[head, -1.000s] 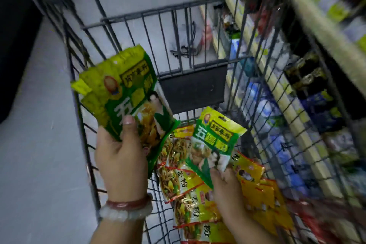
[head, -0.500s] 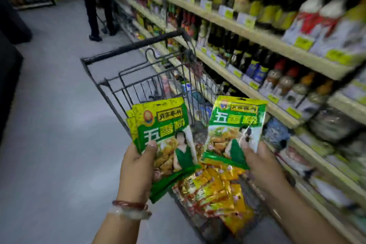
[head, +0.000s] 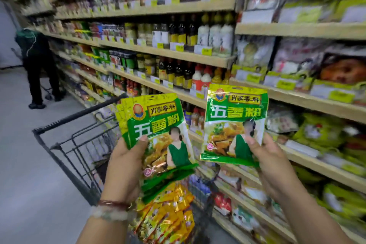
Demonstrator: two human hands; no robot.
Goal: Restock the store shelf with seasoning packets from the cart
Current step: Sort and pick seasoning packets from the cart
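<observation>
seasoning packets point(head: 156, 130) | upright, long axis vertical | both hands' grip

Wooden shelf boards point(head: 178, 56) run from nine o'clock toward three, stacked in tiers. Dark bottles point(head: 182, 31) and white bottles point(head: 214, 35) stand on the upper boards; bagged goods point(head: 316, 130) lie toward three o'clock. The wire cart point(head: 75, 144) stands on the grey floor point(head: 29, 164), holding yellow packets point(head: 172, 214).
</observation>
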